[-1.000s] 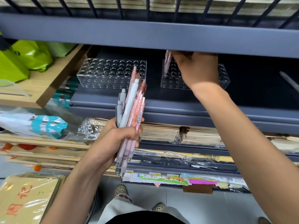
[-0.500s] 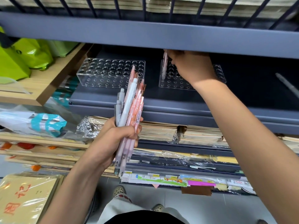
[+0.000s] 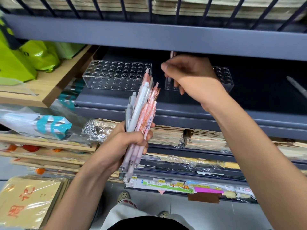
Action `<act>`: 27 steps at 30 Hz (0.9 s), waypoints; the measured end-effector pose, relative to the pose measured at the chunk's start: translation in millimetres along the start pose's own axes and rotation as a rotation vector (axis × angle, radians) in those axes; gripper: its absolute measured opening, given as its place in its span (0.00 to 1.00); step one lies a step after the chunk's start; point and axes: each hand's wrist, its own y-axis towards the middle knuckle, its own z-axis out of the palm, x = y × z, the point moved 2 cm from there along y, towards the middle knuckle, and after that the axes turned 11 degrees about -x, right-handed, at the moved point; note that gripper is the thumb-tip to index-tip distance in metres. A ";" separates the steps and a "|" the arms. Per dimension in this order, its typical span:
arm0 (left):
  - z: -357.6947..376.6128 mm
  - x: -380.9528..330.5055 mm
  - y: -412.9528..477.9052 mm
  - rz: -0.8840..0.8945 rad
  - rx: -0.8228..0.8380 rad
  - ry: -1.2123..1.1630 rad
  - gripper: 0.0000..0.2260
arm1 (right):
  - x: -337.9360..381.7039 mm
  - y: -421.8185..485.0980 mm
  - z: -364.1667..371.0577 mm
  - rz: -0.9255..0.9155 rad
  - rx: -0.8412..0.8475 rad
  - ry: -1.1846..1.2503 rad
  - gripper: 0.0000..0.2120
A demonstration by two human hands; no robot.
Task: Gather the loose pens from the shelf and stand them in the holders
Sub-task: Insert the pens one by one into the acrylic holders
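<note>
My left hand (image 3: pixel 127 143) grips a bundle of pens (image 3: pixel 142 110), pink and pale grey, held upright in front of the shelf. An empty clear holder (image 3: pixel 116 75) with rows of holes stands on the dark shelf (image 3: pixel 182 110). To its right is a second clear holder (image 3: pixel 224 77), mostly hidden by my right hand (image 3: pixel 191 77). A pink pen (image 3: pixel 172 54) stands in that holder's left end, its top poking up above my right hand, whose curled fingers close round its middle. One grey loose pen (image 3: pixel 297 87) lies on the shelf at far right.
The upper shelf's beam (image 3: pixel 166 34) hangs low over the holders. Green bags (image 3: pixel 33 55) sit on a wooden shelf at left. Stacks of wrapped paper goods (image 3: pixel 166 135) fill the shelves below. My shoes and the floor show at the bottom.
My right hand has come lower along the pink pen, so the pen's top now shows above it. The left hand and its bundle have barely moved.
</note>
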 end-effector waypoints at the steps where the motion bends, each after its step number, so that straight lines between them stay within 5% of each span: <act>1: 2.1 0.3 0.3 0.002 0.016 0.006 0.19 | -0.6 -3.9 3.1 -0.006 0.029 0.024 0.03; 9: 15.7 4.8 6.2 -0.033 0.072 0.040 0.22 | -13.7 -15.8 12.1 0.137 0.133 0.213 0.06; 13: 19.9 10.5 7.7 -0.062 0.080 0.028 0.23 | -15.0 -13.0 -2.8 0.206 -0.106 0.536 0.07; 19: 26.2 11.0 7.6 -0.064 0.075 0.026 0.20 | -21.4 6.9 -45.9 0.172 -0.567 0.713 0.15; 24: 22.6 4.6 8.8 -0.050 0.072 0.013 0.19 | -23.6 14.9 -57.8 0.067 -0.650 0.795 0.19; 27: 19.3 3.7 9.5 -0.053 0.064 0.018 0.19 | -26.5 19.6 -53.7 0.049 -0.636 0.571 0.23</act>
